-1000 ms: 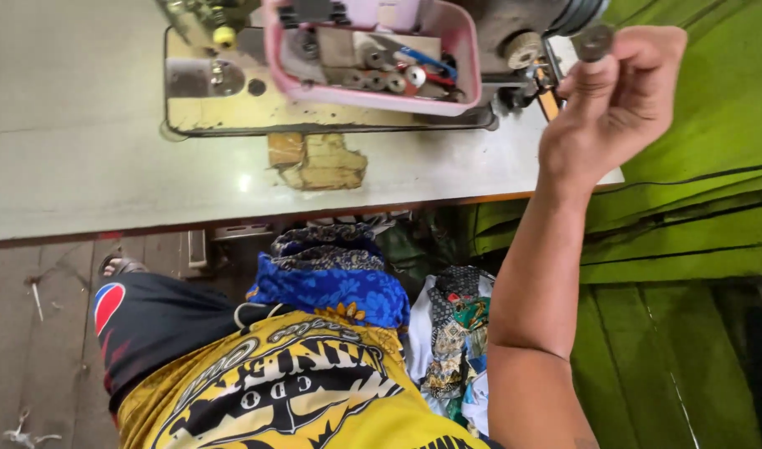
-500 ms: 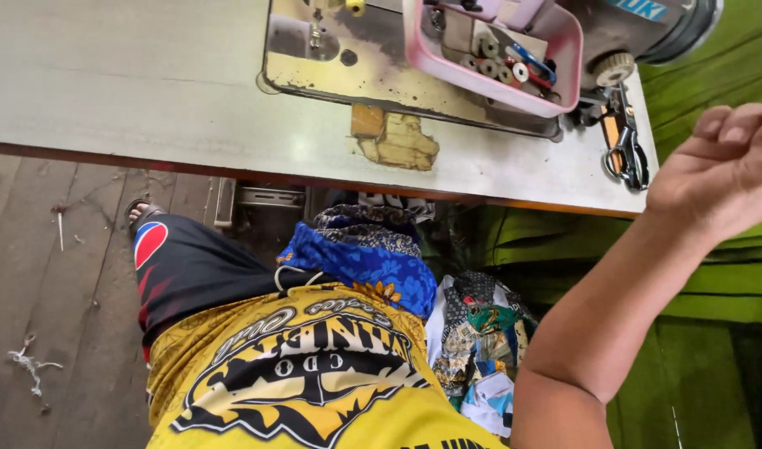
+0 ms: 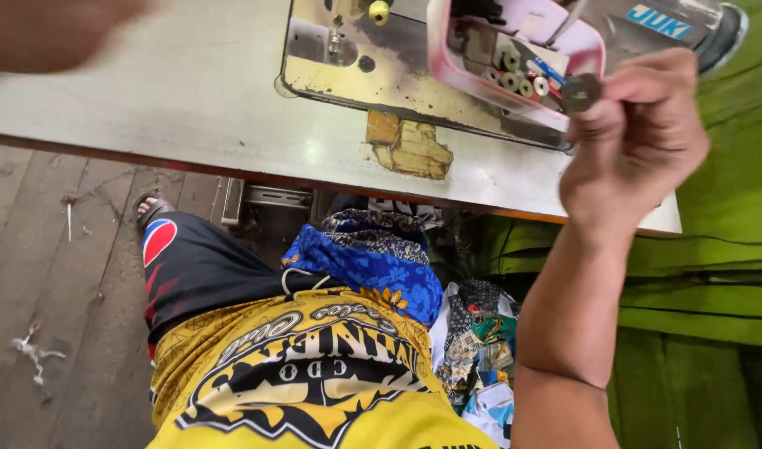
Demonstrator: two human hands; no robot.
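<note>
At the far left my left hand [image 3: 52, 33] shows only as a blurred shape in the top corner above the counter [image 3: 173, 100], so I cannot tell whether its grip is open or closed, or whether it holds anything. Below it the counter's pale top runs across the view, with the wooden floor [image 3: 56, 274] under its near edge and a bare foot [image 3: 150, 208] resting there. My lap comes next: dark shorts [image 3: 198, 270], a yellow shirt [image 3: 314, 382] and a bundle of blue patterned cloth [image 3: 373, 262] lying just above the shirt.

Up on the counter, the sewing machine [image 3: 356, 58] has its worn metal bed set into the top, with a torn patch of tan tape [image 3: 408, 148] just in front of it. A pink tray [image 3: 514, 58] sits on the machine bed, holding a row of small bobbins [image 3: 518, 81] (silvery, lying side by side).

Right of that, my right hand [image 3: 639, 141] is raised at the tray's right end. Its grip is closed, thumb and forefinger pinched on a small round grey metal disc [image 3: 581, 91], which is held in the air just beside the tray's edge. Behind the hand, green cloth [image 3: 714, 266] lies in folds at the far right.
</note>
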